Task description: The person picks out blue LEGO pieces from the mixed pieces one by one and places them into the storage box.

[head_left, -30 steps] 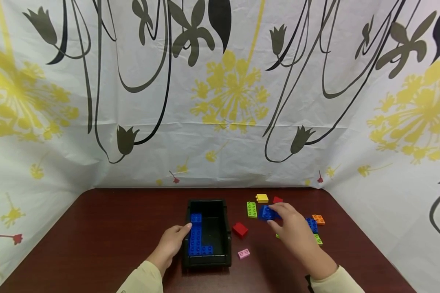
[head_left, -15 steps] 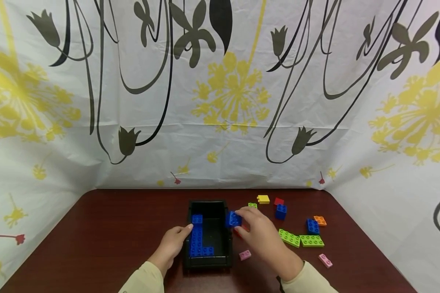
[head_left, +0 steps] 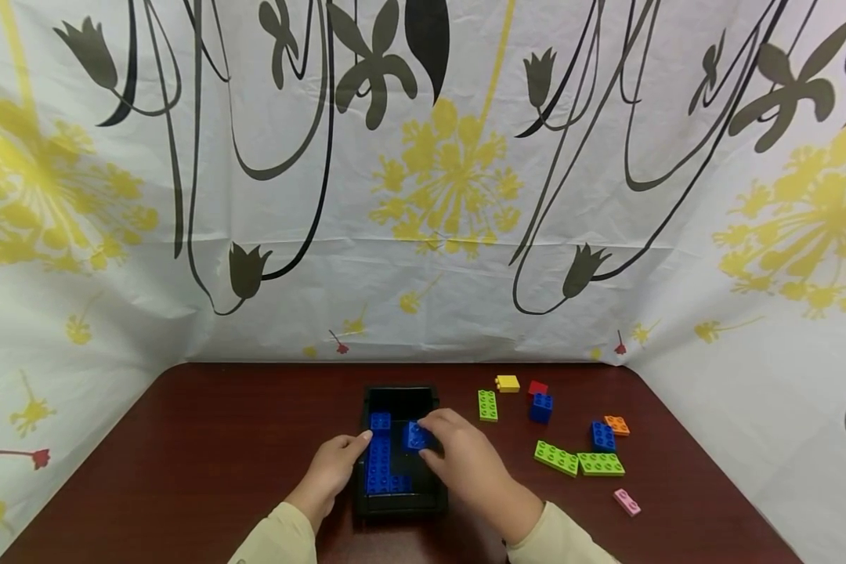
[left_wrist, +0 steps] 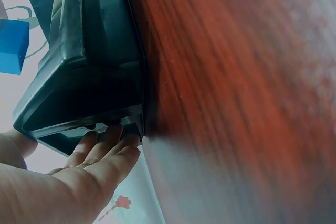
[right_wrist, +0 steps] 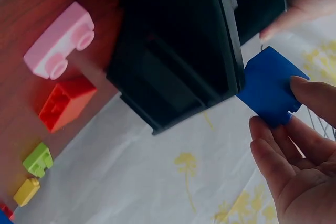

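A black plastic bin (head_left: 400, 507) stands on the table with several blue toy building bricks (head_left: 377, 460) along its left side and near corner. My left hand (head_left: 330, 471) holds the bin's left wall, thumb at the rim and fingers against the outside, as the left wrist view also shows. Over the bin's right half, my right hand (head_left: 468, 462) pinches a blue building brick (right_wrist: 270, 85) between thumb and fingers. In the right wrist view this brick is above the rim; its studs face up in the head view.
Right of the bin lie lime bricks (head_left: 556, 457), a yellow brick (head_left: 507, 384), blue bricks (head_left: 541, 407), an orange brick (head_left: 616, 425) and a pink brick (head_left: 626, 502). Beside the bin, a red brick (right_wrist: 67, 103) and another pink brick (right_wrist: 60, 40) show in the right wrist view.
My right hand has carried the blue brick leftward from the loose bricks on the right to over the bin. The left hand keeps its hold on the bin.
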Motion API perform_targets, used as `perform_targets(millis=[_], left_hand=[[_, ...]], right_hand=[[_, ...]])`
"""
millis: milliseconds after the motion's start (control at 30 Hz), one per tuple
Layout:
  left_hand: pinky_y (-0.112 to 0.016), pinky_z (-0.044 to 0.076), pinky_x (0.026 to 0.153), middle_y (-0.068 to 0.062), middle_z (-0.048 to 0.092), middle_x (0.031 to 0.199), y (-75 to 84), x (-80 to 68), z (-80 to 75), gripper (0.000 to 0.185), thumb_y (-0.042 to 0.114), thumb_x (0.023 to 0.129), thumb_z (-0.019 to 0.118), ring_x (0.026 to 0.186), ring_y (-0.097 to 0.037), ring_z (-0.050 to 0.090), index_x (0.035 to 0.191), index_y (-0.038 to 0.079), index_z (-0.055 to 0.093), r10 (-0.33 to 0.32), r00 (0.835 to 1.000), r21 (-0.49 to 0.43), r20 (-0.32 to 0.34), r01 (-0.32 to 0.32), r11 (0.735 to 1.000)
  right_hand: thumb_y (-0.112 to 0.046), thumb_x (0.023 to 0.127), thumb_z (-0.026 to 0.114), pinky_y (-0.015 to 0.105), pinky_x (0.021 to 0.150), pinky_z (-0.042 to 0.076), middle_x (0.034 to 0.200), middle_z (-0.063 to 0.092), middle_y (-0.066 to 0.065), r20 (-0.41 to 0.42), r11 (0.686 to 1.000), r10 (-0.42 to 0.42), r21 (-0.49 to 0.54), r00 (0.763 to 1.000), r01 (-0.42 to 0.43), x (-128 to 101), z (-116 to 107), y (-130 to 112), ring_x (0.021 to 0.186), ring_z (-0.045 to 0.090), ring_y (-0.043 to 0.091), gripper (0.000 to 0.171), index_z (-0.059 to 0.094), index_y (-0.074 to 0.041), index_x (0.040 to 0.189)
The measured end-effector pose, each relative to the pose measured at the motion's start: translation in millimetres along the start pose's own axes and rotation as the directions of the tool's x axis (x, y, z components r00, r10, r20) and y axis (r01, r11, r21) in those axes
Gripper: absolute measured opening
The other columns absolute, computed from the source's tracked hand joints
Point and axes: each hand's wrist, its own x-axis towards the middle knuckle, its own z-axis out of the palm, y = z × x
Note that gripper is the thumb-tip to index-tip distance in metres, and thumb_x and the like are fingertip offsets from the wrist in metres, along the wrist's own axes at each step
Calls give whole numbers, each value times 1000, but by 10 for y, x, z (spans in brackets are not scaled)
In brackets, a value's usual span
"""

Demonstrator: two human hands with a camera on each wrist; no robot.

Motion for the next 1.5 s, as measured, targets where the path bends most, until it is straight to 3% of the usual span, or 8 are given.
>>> perform_targets(millis=[300,667,1000,1500], left_hand=[[-61,44,92,-32,50,132,0,-1,-4,70,50,99,48,119,-50,48,131,-11,49,-6,1000,3,-9,6,1000],[-60,45,91,-30,54,127,-10,9,12,62,44,100,48,115,-48,51,126,-11,54,11,999,-6,-32,-11,1000],[-59,45,91,-31,53,128,-9,16,3,64,47,99,48,117,-49,50,127,-10,54,7,1000,-3,-12,-7,1000],[-59,46,91,-31,52,129,-13,22,0,61,45,100,49,117,-49,50,127,-10,54,13,1000,-6,-13,-13,1000]], right_hand=[[-11,83,76,32,81,56,113,63,8,2,996,-54,-73,999,54,67,202,-28,100,65,20,34,68,-2,114],[-13,84,76,31,82,56,110,64,6,31,989,-28,-141,999,32,111,365,-38,100,65,17,30,69,-5,112],[-15,86,74,32,82,56,110,64,7,97,976,-2,-218,995,23,166,455,-56,100,65,18,29,69,-3,112],[-13,84,75,28,74,57,100,65,7,158,942,-30,-326,987,81,211,538,-73,90,66,17,21,71,-4,103]])
